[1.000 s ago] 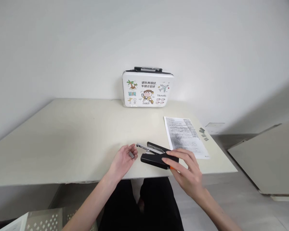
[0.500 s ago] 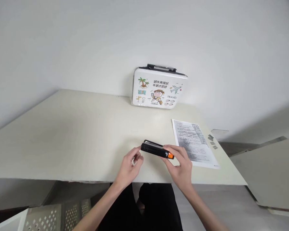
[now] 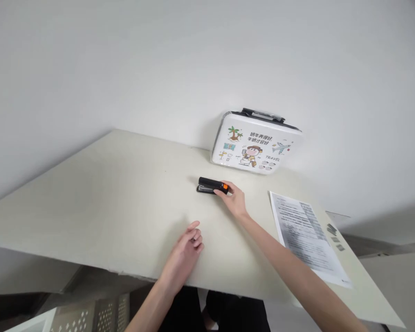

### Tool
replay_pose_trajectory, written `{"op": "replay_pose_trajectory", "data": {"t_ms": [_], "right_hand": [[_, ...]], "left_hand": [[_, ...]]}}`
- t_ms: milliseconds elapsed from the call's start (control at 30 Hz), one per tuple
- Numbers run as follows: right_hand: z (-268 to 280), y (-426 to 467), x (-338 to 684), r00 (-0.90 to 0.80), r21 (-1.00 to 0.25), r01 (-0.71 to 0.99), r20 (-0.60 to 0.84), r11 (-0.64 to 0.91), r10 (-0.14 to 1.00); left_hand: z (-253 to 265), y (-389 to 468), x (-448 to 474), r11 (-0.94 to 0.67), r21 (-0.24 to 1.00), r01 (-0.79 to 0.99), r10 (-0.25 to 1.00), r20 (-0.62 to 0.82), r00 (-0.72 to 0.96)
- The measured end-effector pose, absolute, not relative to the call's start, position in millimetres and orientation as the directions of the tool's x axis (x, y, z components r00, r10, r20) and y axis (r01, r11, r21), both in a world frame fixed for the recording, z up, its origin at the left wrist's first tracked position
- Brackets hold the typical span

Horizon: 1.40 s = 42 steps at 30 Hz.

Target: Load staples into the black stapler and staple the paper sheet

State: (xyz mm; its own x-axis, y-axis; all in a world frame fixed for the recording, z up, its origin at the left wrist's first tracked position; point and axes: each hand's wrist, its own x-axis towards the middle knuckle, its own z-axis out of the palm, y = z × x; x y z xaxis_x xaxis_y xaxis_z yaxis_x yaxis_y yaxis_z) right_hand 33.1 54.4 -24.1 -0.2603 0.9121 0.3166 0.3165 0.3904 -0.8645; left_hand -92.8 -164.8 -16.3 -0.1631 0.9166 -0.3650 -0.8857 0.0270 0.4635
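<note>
Fingers of the right hand (image 3: 234, 201) grip the stapler (image 3: 211, 185), now farther away (left hand (image 3: 186, 251) loosely curled).

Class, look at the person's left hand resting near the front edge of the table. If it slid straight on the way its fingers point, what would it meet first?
The left hand points up and slightly right, toward the stapler that the right hand holds. Bare table lies between, so probably the stapler, though depth is unclear.

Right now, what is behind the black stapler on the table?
Behind the black stapler bare table runs to the wall; the white cartoon case stands further right. The right hand covers the stapler's near end.
</note>
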Motion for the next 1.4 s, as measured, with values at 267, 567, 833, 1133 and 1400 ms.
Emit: {"op": "replay_pose_trajectory", "data": {"t_ms": [267, 567, 833, 1133, 1400], "right_hand": [[-14.5, 100.0, 21.9, -0.279, -0.824, 0.359, 0.353, 0.438, 0.893], [21.0, -82.2, 75.6, -0.688, -0.540, 0.290, 0.457, 0.790, 0.565], [29.3, -117.6, 137.5, -0.521, -0.561, 0.450, 0.467, 0.695, 0.715], [-21.5, -46.0, 374.0, 0.004, -0.543, 0.762, 0.548, 0.353, 0.836], [-73.6, 0.6, 460.8, 0.229, -0.623, 0.774, 0.436, 0.109, 0.870]], "left_hand": [[-17.0, -166.8, -98.6, 0.054, 0.401, -0.914, 0.903, -0.410, -0.126], [4.8, -156.7, -73.8, 0.089, 0.433, -0.897, 0.876, -0.463, -0.136], [31.5, -145.2, 1.4, 0.245, 0.586, -0.772, 0.933, -0.360, 0.022], [25.2, -141.1, -48.0, 0.093, 0.964, 0.251, 0.991, -0.066, -0.114], [9.9, -130.6, -94.9, -0.012, 0.885, 0.466, 0.983, 0.095, -0.155]]}}
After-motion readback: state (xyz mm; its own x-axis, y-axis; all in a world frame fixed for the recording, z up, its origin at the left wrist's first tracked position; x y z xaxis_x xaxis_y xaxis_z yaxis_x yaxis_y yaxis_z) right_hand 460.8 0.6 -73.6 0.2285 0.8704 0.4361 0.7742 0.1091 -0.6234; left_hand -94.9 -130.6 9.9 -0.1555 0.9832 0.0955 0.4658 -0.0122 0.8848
